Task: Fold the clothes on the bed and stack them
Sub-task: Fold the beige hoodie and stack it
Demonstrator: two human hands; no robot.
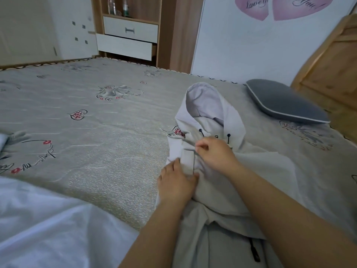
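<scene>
A pale grey hoodie (266,171) lies on the bed (96,132) at the right, its hood (204,99) towards the far edge and its dark drawstrings showing. One sleeve is folded across the chest, its cuff (187,161) pointing at the hood. My left hand (176,182) rests on the folded sleeve just below the cuff, thumb against the fabric. My right hand (214,153) has its fingers curled and pinches the hoodie's fabric beside the cuff. A white garment (48,225) lies at the bed's near left.
A grey pillow (284,102) lies at the far right by the wooden headboard (328,70). Another light cloth (2,141) peeks in at the left edge. A wooden cabinet with white drawers (127,35) stands behind the bed.
</scene>
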